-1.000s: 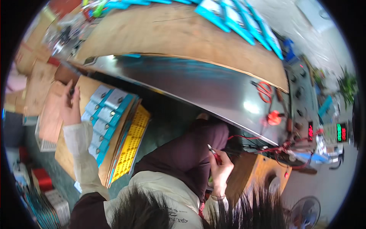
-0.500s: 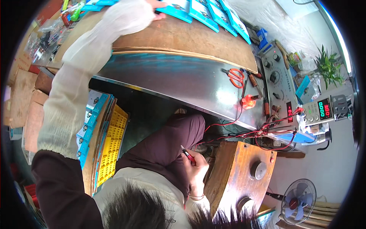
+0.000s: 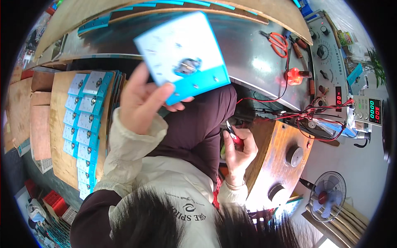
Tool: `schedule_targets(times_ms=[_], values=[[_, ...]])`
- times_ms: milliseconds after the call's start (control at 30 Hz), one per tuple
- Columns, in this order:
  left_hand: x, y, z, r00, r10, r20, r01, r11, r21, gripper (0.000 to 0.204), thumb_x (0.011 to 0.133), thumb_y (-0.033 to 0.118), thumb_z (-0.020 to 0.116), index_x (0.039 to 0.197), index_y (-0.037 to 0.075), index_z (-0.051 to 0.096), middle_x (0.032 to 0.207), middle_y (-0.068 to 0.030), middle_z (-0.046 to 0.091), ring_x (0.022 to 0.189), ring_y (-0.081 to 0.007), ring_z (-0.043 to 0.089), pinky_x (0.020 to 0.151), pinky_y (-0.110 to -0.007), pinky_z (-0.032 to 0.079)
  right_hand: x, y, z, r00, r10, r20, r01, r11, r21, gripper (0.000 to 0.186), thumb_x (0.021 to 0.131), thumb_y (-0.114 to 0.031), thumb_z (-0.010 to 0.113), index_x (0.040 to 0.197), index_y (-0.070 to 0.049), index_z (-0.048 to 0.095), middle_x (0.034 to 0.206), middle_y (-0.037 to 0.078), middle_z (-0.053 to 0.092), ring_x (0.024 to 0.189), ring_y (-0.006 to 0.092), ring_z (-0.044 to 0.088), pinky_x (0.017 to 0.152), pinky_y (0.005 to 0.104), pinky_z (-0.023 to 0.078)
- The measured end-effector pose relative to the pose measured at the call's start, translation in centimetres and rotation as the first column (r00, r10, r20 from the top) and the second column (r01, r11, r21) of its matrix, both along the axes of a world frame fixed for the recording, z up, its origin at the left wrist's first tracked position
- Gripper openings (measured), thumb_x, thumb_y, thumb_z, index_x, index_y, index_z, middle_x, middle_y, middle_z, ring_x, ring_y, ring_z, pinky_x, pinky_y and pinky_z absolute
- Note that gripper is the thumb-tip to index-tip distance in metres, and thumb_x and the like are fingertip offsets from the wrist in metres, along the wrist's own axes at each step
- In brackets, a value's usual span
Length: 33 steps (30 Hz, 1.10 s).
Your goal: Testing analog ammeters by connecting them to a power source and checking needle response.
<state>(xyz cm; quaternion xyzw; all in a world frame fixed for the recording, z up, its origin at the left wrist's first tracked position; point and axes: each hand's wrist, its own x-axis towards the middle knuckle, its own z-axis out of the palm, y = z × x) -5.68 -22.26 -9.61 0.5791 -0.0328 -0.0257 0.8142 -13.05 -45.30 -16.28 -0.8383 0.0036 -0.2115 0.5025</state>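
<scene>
My left hand (image 3: 142,97) holds up a square meter panel (image 3: 165,51) by its lower left corner, thumb on its front. The panel has a white face, a bright blue strip along the lower edge and a small round metal movement set in it. Over my lap, my right hand (image 3: 240,153) is closed around a slim red-and-black probe (image 3: 235,137), its pale metal tip pointing up and away from me. The probe is apart from the panel. Two overlapping rows of similar blue-and-white panels (image 3: 87,120) lie on a wooden board (image 3: 60,136) at my left.
The metal-topped bench (image 3: 244,53) carries red-handled scissors (image 3: 278,44), an orange-red bottle (image 3: 295,76) and screwdrivers. Red and black wires (image 3: 306,113) run below a grey dial instrument (image 3: 326,62). A wooden box with round knobs (image 3: 294,156) stands right, a fan (image 3: 326,196) beyond it.
My left hand has come back from the bench's far side toward my lap, bringing one panel. My right hand still grips the probe. The view has shifted, showing more of the left-hand board.
</scene>
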Motion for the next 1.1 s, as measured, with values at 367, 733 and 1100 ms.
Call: schedule_targets(times_ms=[367,733,1100], values=[[-1.6,-3.1,-3.6,0.968,-0.204,-0.146,0.204,0.979,-0.016,0.064,0.094,0.012,0.059,0.147,0.001,0.026,0.107,-0.0072,0.065,0.088,-0.0088,0.062,0.066,-0.022,0.05,1.1,4.4,2.4,0.986,0.159,-0.042,-0.163,0.983,-0.086,0.019,0.071,0.005,0.076,0.083,0.002,0.061,0.067,0.007,0.056,0.055,0.013,0.051,0.052,0.0237,0.041],[-1.7,-4.4,-3.9,0.97,-0.198,-0.143,0.194,0.98,-0.044,0.062,0.094,0.011,0.058,0.146,0.0,0.027,0.112,-0.0099,0.064,0.092,-0.0107,0.062,0.071,-0.023,0.051,0.3,4.2,0.6,0.997,0.052,-0.056,-0.056,0.995,-0.085,0.021,0.072,0.002,0.079,0.083,0.001,0.061,0.068,0.003,0.057,0.059,0.0069,0.051,0.054,0.0217,0.043],[-0.2,-4.6,-5.5,0.936,-0.267,-0.231,0.261,0.964,-0.058,0.061,0.093,0.017,0.06,0.144,0.001,0.031,0.107,-0.0084,0.065,0.082,-0.0124,0.064,0.064,-0.025,0.054,-0.6,0.8,-0.6,0.999,-0.009,-0.051,0.029,0.913,0.406,0.031,0.074,0.006,0.077,0.096,0.0,0.055,0.093,0.006,0.059,0.078,0.0083,0.055,0.065,0.0199,0.046]])
